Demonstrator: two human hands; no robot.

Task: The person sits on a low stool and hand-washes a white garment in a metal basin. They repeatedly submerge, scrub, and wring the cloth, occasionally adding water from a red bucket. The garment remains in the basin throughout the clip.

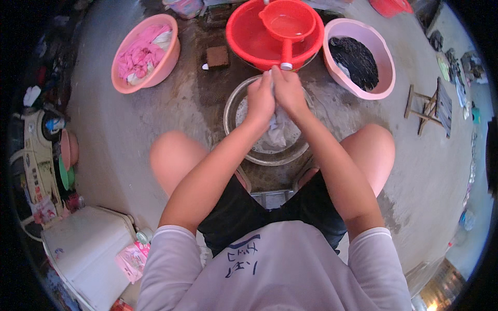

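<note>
My left hand (260, 97) and my right hand (288, 88) are close together above a round metal basin (229, 112), both closed on a wet white cloth (276, 132). The cloth hangs down between them into soapy water in the basin. Just beyond my hands stands a large red plastic basin (242, 42), with a red plastic dipper (290, 23) lying across it, its handle towards me. A pink basin (167, 70) at the left holds pink and white cloth (142, 54). In the light pink basin (385, 74) at the right lies dark cloth (354, 62).
A brown block (217, 56) lies on the wet concrete floor left of the red basin. A small folding stool (432, 107) stands at the right. At the left are a washing machine or similar white appliance (89, 248), a pink packet (134, 260) and a parked scooter (37, 155).
</note>
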